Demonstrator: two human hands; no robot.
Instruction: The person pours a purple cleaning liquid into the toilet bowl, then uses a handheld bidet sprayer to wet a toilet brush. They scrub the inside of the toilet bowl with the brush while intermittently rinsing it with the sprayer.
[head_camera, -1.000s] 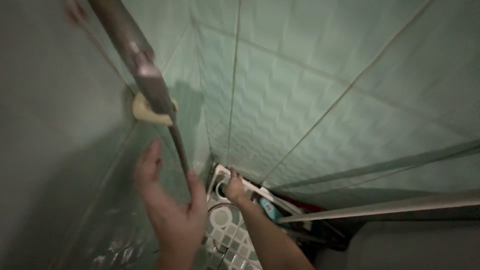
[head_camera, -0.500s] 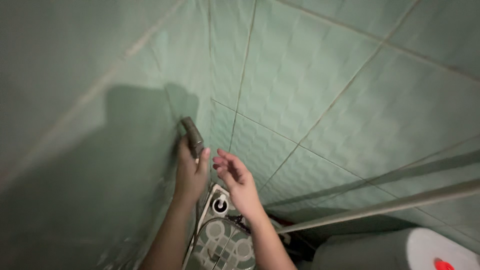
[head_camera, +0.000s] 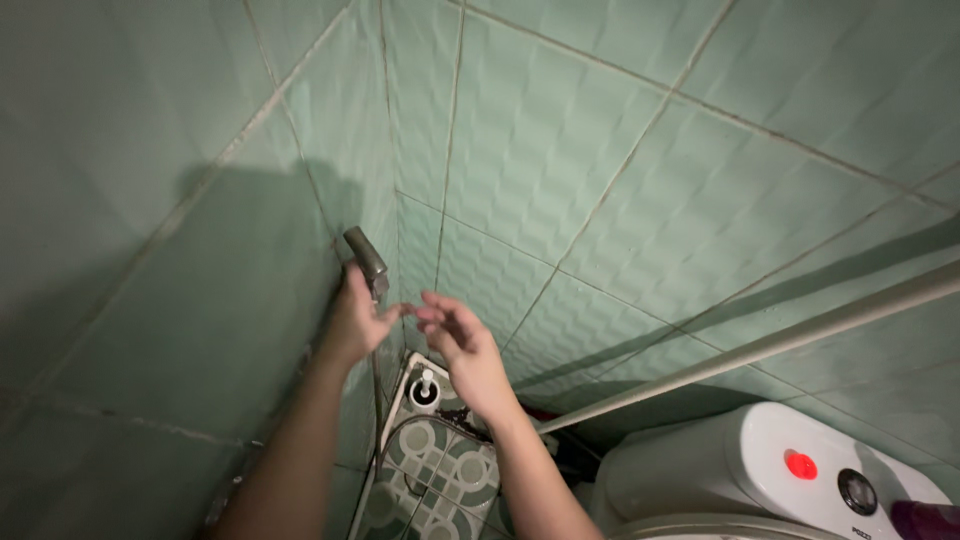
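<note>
Cupping loosely, the left hand (head_camera: 355, 320) touches the grey metal wall tap (head_camera: 366, 262) at its 12 o'clock, grip not closed. Right hand (head_camera: 462, 345) hovers at the tap's 4 o'clock, fingers spread, holding nothing.

corner of a small bathroom, dim light, shadow cast on the left wall (head_camera: 150, 250). both walls covered in pale green tiles with a wavy relief and thin dirty grout lines; back wall (head_camera: 620, 130) meets left wall at the corner. floor (head_camera: 440, 470) far below, patterned green and white circle tiles. white toilet tank (head_camera: 760, 470) bottom right, red button and dark button on lid. grey pipe (head_camera: 760, 345) runs diagonally across the right.
</note>
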